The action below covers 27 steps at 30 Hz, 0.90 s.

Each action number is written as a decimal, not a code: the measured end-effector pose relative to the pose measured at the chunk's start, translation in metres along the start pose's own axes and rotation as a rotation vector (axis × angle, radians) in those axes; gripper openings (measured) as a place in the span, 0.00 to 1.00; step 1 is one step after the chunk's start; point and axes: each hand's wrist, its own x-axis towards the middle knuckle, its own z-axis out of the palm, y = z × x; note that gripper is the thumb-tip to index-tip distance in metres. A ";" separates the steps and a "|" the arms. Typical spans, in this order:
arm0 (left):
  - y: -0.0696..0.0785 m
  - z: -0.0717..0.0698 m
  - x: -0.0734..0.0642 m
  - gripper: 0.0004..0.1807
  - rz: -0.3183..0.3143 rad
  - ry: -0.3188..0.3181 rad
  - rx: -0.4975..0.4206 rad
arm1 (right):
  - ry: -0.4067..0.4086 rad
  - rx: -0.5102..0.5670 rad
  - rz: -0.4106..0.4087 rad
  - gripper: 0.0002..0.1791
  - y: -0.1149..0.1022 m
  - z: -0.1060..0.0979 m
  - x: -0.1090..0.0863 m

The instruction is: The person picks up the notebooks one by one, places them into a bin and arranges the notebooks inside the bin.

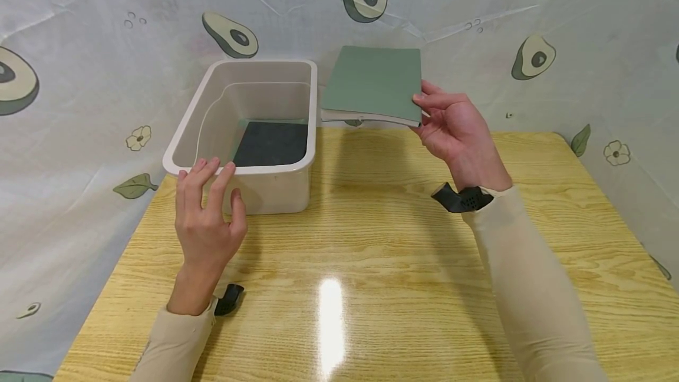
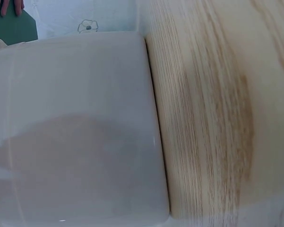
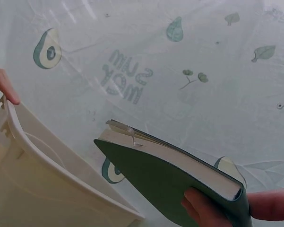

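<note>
A green soft-covered book (image 1: 373, 82) is held up in the air just right of the bin by my right hand (image 1: 451, 125). The thumb lies on its top cover and the fingers are beneath, gripping the right edge; pale page edges show in the right wrist view, with a thin ribbon-like strip (image 3: 133, 136) at one end. My left hand (image 1: 209, 217) rests its fingertips on the near rim of the white plastic bin (image 1: 270, 190), thumb apart from the other fingers. Inside the bin lies a flat dark item (image 1: 273, 143) with a greenish edge around it.
The bin stands at the back left of a wood-grain table (image 1: 371, 240). A pale curtain (image 1: 445, 10) printed with avocados hangs behind the table and along its sides. Each wrist wears a black camera strap (image 1: 464, 198).
</note>
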 end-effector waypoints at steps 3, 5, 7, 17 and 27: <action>0.000 0.001 0.000 0.21 0.007 0.005 -0.001 | -0.001 -0.004 0.004 0.32 0.001 0.000 0.001; 0.000 0.001 0.000 0.21 0.008 0.005 -0.003 | -0.001 -0.016 0.004 0.32 0.002 0.001 0.001; 0.000 0.001 0.000 0.21 0.009 0.005 -0.002 | -0.005 -0.024 0.004 0.32 0.003 0.002 0.002; 0.000 0.000 0.000 0.21 0.001 0.000 0.004 | -0.043 -0.106 -0.009 0.34 0.017 0.010 0.007; -0.002 -0.001 -0.001 0.22 0.019 -0.006 0.002 | -0.048 -0.153 -0.024 0.35 0.031 0.024 0.012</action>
